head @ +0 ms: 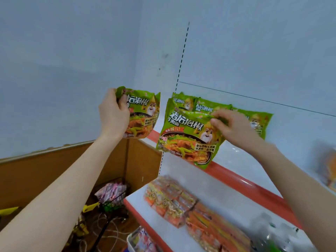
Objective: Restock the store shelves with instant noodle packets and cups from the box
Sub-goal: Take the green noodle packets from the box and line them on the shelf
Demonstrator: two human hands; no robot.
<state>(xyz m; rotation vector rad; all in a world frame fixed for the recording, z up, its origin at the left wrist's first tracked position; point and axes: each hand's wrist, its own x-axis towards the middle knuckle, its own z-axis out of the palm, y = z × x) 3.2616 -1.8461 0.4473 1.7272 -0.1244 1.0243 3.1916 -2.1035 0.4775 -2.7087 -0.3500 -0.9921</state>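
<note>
My left hand [113, 113] grips a green instant noodle packet [143, 115] by its left edge, held up in the air left of the shelf unit. My right hand [234, 127] pinches the top edge of a second green noodle packet [189, 140], which hangs over the front of the top shelf [241, 177] with its red edge strip. Behind it, several more green packets [205, 105] stand on that shelf against the white back panel; one of them [258, 122] shows to the right of my hand.
The shelf below [223, 190] holds rows of orange and yellow noodle packs [174, 202]. A brown wooden panel [54, 171] runs along the wall at left. On the floor at lower left are a dark basket with pink packets [112, 191] and tangled cord. A blurred orange item [329, 170] sits at far right.
</note>
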